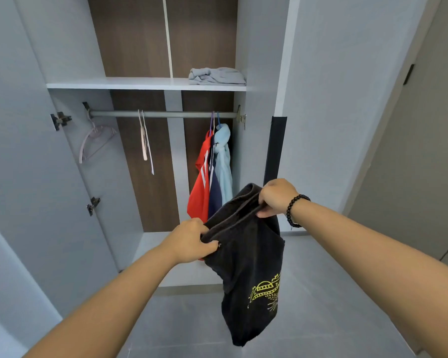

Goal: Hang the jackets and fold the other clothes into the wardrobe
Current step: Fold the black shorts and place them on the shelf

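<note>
Open wardrobe [62, 60]: rail [163, 114] carrying two empty hangers [96, 140] at left, three hung garments [212, 171] at right. Shelf [114, 83] above: one folded grey garment [216, 76]. In front, left hand [192, 240] and right hand [276, 197] each gripping black garment [248, 267], yellow print, hanging in air.

Folded clothes [217, 76] on the shelf [119, 83] upper centre, rail [163, 114] below it, jackets [212, 171] hanging at its right end, hangers [96, 140] at left, held garment [246, 259] lower centre in front
</note>
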The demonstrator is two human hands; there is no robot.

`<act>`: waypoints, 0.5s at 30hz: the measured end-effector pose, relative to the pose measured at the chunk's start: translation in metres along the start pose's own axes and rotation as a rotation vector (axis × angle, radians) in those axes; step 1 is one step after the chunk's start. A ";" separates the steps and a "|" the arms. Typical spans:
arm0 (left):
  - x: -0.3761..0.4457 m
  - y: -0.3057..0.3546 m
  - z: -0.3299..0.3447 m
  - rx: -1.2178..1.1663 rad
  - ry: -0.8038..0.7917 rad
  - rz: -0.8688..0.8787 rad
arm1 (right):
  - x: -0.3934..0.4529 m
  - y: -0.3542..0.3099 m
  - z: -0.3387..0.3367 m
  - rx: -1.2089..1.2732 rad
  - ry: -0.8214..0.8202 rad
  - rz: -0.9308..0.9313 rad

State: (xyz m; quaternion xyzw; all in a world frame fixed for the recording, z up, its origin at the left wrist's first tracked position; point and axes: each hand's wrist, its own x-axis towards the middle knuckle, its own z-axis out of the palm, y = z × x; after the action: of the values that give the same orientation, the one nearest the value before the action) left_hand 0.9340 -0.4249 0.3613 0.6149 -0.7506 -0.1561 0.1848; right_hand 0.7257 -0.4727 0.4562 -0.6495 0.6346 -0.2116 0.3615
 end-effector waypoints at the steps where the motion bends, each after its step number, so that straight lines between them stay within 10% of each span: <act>1: 0.004 -0.003 -0.001 0.062 -0.022 -0.003 | 0.000 0.006 0.000 -0.062 0.015 -0.058; 6: 0.015 -0.001 -0.028 0.516 0.041 0.184 | 0.001 0.020 -0.001 -0.083 0.056 -0.063; 10: 0.007 -0.004 -0.055 0.418 0.271 0.393 | 0.018 0.029 -0.014 0.514 0.198 -0.095; 15: 0.009 0.002 -0.066 0.361 -0.060 0.203 | 0.022 0.039 0.005 0.248 0.093 0.064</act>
State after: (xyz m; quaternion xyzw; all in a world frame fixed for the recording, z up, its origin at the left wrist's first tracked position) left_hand 0.9611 -0.4339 0.4213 0.5541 -0.8298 -0.0181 0.0639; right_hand 0.7053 -0.4907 0.4199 -0.5688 0.6400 -0.3066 0.4157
